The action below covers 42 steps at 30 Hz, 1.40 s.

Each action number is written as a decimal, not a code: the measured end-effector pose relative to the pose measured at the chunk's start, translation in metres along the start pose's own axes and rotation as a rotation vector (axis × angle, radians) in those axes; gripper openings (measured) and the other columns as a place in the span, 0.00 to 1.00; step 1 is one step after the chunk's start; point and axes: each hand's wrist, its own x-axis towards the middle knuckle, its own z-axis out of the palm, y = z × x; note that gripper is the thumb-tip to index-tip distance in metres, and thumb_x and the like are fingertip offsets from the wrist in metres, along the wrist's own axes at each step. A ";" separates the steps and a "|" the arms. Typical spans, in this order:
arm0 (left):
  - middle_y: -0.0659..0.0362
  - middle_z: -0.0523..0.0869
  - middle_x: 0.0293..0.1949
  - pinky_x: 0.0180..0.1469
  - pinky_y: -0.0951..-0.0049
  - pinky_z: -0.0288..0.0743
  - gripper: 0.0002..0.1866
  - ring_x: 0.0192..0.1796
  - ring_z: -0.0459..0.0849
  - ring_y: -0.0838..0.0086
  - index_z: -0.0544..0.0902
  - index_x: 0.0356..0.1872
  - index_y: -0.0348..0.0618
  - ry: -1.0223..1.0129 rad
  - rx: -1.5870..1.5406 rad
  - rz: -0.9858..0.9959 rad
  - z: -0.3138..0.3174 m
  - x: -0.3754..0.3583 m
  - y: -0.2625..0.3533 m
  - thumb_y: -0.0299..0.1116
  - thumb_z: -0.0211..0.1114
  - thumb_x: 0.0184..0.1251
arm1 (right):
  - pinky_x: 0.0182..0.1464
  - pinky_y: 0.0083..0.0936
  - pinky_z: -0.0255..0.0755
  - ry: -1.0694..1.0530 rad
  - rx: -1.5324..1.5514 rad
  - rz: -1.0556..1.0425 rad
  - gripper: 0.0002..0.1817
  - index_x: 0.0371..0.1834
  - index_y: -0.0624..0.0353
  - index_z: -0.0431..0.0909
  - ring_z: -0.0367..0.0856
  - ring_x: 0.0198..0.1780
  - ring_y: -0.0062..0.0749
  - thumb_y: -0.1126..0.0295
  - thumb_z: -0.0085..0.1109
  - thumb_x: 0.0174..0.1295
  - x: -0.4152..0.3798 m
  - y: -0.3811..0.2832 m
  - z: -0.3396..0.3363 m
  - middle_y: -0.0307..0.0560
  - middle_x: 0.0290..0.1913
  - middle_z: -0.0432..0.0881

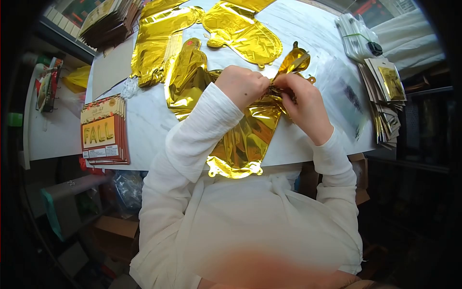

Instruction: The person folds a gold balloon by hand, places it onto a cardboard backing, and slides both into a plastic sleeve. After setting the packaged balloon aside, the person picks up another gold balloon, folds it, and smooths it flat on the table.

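A flat gold foil balloon point(250, 139) hangs from both hands, its wide lower end with small tabs reaching over the table's front edge. My left hand point(243, 85) is closed in a fist on its bunched middle. Right beside it, my right hand point(302, 100) pinches the gathered foil, fingertips close to the left hand's. A crumpled end of foil point(294, 60) sticks up above the hands. Just left lies another gold foil balloon point(186, 79) with a red mark at its tip. More gold foil balloons point(257, 42) are spread farther back.
Red-edged "FALL" packages point(101, 129) are stacked at the table's point(147, 139) left edge. Clear plastic bags point(337, 96) lie to the right, beside a pile of cards point(385, 84). Banded clear packs point(355, 38) stand behind them. A brown card stack point(107, 21) is at back left.
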 end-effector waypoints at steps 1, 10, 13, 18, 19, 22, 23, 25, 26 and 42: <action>0.61 0.85 0.25 0.31 0.64 0.81 0.08 0.29 0.88 0.64 0.81 0.28 0.49 0.000 0.001 0.000 -0.001 0.000 0.000 0.36 0.72 0.62 | 0.42 0.37 0.78 0.005 0.056 0.039 0.07 0.41 0.62 0.84 0.83 0.40 0.46 0.82 0.66 0.60 0.001 -0.004 -0.001 0.49 0.37 0.81; 0.61 0.85 0.25 0.30 0.64 0.80 0.09 0.29 0.88 0.64 0.80 0.26 0.48 0.015 -0.025 -0.005 0.000 0.000 0.000 0.36 0.72 0.61 | 0.45 0.36 0.70 -0.026 -0.506 -0.089 0.06 0.35 0.57 0.87 0.76 0.42 0.40 0.71 0.73 0.55 -0.017 -0.026 -0.004 0.42 0.36 0.76; 0.61 0.85 0.24 0.30 0.63 0.80 0.10 0.29 0.88 0.64 0.81 0.25 0.48 0.018 -0.001 0.002 0.000 0.001 0.000 0.36 0.72 0.61 | 0.45 0.36 0.69 -0.008 -0.559 -0.121 0.07 0.34 0.57 0.86 0.76 0.42 0.41 0.72 0.73 0.52 -0.020 -0.010 0.012 0.42 0.36 0.76; 0.61 0.85 0.24 0.30 0.63 0.80 0.10 0.28 0.88 0.64 0.81 0.25 0.49 0.021 0.020 -0.014 0.003 0.001 0.002 0.36 0.72 0.62 | 0.46 0.38 0.70 0.051 -0.399 -0.103 0.07 0.30 0.59 0.82 0.77 0.42 0.43 0.74 0.72 0.51 -0.011 0.001 0.016 0.43 0.35 0.77; 0.61 0.85 0.24 0.30 0.63 0.80 0.10 0.28 0.88 0.64 0.81 0.25 0.49 0.021 0.019 -0.014 0.003 0.001 0.002 0.36 0.72 0.62 | 0.46 0.38 0.70 0.065 -0.352 -0.087 0.07 0.29 0.59 0.81 0.77 0.42 0.43 0.74 0.72 0.51 -0.009 0.000 0.016 0.44 0.36 0.77; 0.61 0.85 0.24 0.30 0.63 0.80 0.10 0.28 0.88 0.64 0.81 0.26 0.49 0.010 0.022 -0.009 0.002 0.001 0.000 0.37 0.72 0.62 | 0.47 0.38 0.71 0.078 -0.345 -0.090 0.07 0.29 0.60 0.80 0.77 0.42 0.44 0.76 0.71 0.52 -0.008 0.000 0.020 0.44 0.36 0.78; 0.61 0.85 0.25 0.30 0.63 0.80 0.09 0.28 0.88 0.64 0.81 0.26 0.49 0.009 0.017 -0.009 0.002 0.001 0.000 0.37 0.72 0.62 | 0.47 0.38 0.71 0.077 -0.344 -0.092 0.07 0.29 0.60 0.80 0.77 0.42 0.44 0.76 0.71 0.52 -0.009 -0.001 0.022 0.44 0.36 0.78; 0.61 0.85 0.25 0.30 0.63 0.80 0.09 0.29 0.88 0.64 0.82 0.26 0.49 0.008 0.012 -0.010 0.003 0.000 -0.001 0.37 0.72 0.62 | 0.47 0.38 0.71 0.046 -0.376 -0.117 0.06 0.31 0.59 0.81 0.77 0.42 0.45 0.76 0.71 0.55 -0.013 -0.002 0.023 0.44 0.37 0.78; 0.61 0.86 0.25 0.30 0.63 0.80 0.09 0.29 0.88 0.63 0.82 0.26 0.49 0.011 0.010 -0.018 0.003 0.000 -0.001 0.37 0.72 0.62 | 0.47 0.38 0.71 0.045 -0.375 -0.117 0.06 0.31 0.59 0.81 0.77 0.42 0.45 0.76 0.71 0.55 -0.013 -0.003 0.022 0.44 0.37 0.78; 0.61 0.85 0.26 0.30 0.63 0.80 0.08 0.29 0.88 0.63 0.82 0.27 0.48 0.004 -0.046 -0.016 0.001 0.001 -0.001 0.37 0.70 0.62 | 0.45 0.36 0.68 0.064 -0.419 -0.126 0.13 0.38 0.54 0.81 0.76 0.39 0.40 0.64 0.75 0.57 -0.029 -0.021 0.005 0.41 0.33 0.75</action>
